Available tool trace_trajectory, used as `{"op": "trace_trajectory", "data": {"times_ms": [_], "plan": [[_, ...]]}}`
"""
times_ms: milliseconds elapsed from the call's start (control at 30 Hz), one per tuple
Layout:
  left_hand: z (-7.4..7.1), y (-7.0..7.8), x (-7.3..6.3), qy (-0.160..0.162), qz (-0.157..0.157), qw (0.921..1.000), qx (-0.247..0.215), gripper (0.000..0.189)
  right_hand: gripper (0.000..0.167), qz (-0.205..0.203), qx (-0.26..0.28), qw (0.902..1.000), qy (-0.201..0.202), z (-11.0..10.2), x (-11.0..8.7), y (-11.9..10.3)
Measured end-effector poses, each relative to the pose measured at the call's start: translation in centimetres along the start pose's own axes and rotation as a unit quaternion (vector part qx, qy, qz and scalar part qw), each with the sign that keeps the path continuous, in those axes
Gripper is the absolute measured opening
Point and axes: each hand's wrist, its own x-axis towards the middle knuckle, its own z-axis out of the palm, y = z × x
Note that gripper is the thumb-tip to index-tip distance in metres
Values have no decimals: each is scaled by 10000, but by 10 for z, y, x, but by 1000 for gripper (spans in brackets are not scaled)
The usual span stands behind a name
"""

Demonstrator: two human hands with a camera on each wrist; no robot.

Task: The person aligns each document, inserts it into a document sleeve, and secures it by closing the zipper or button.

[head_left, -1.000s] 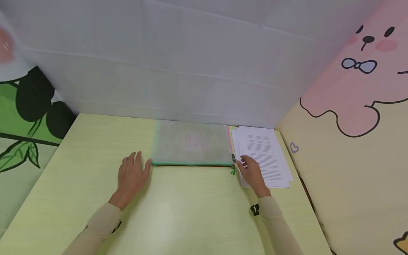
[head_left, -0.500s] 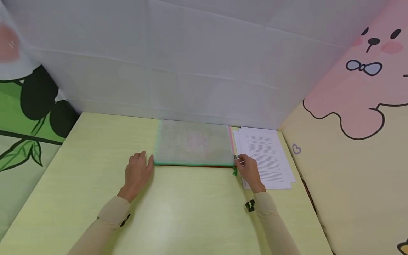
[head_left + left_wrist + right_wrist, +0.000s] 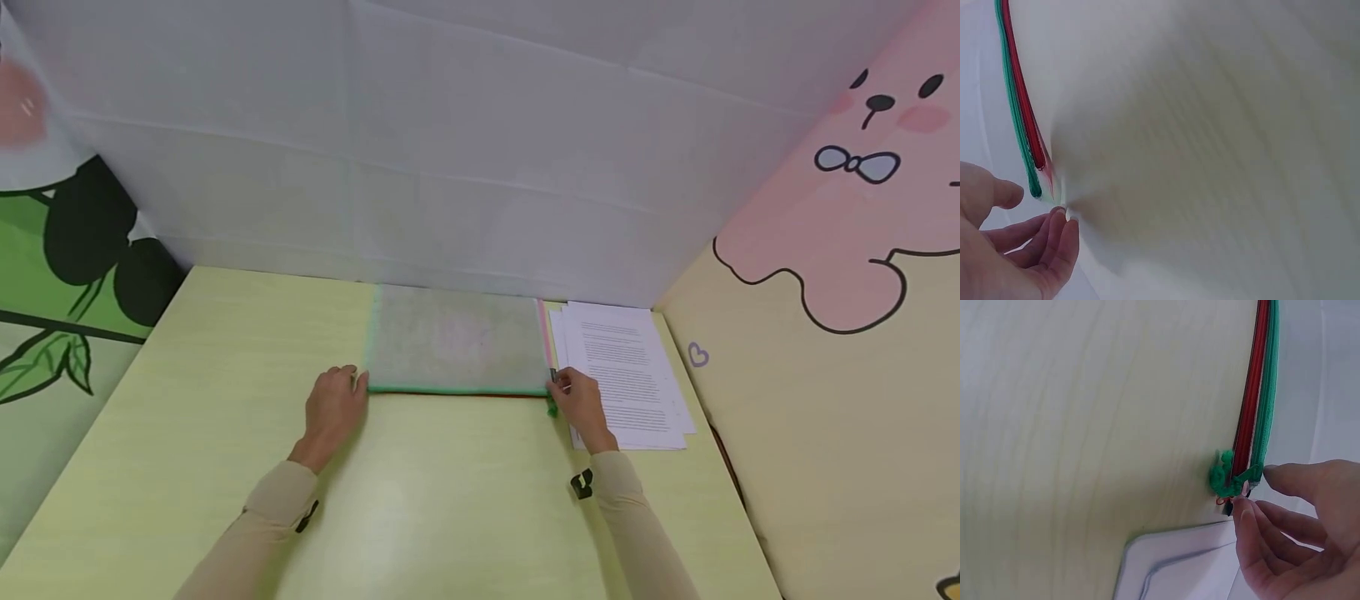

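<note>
The pouch [image 3: 457, 340], a stack of mesh zip pouches with green and red edges, lies flat at the 12 o'clock side of the table [image 3: 420, 500], its near edge facing the person. The left hand [image 3: 333, 410] rests at the pouch's 9 o'clock corner, fingers relaxed and apart, thumb tip touching or just beside the green edge; it grips nothing. The right hand [image 3: 581, 404] is at the 3 o'clock corner, where thumb and forefinger close toward the zip pull [image 3: 1244, 484] with its green cord [image 3: 1222, 474]. Whether the pull is already pinched cannot be told: the fingertips sit right at it, seemingly just touching.

To do this well, the pinch should likely land on the top pouch's metal pull alone, not on the cord or the red zip beneath it. The left hand would do best pressing the far corner flat so the pouch does not slide or bunch, and any draw should run level along the edge toward 9 o'clock.

Papers [image 3: 626, 375] lie fanned just beside the pouch at 3 o'clock. The table is pale yellow-green wood grain. A white sheet backs it at 12 o'clock, a leaf-print panel stands at 9 o'clock, a pink bear panel at 3 o'clock.
</note>
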Motion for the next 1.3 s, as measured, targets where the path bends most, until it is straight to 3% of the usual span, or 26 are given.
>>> {"op": "trace_trajectory", "data": {"times_ms": [267, 633, 967, 1300], "plan": [[7, -1, 4, -109, 39, 9996, -272, 32, 21, 133, 43, 9999, -48, 4, -1, -1], [11, -1, 7, 158, -92, 9948, -998, 29, 22, 646, 398, 9970, 144, 6, 6, 2], [6, 1, 3, 158, -404, 9882, -1471, 28, 24, 762, 787, 9939, 77, 0, 4, -2], [-2, 7, -6, 186, -400, 9855, -1638, 24, 25, 825, 1040, 9911, 28, -6, -2, 1]]}}
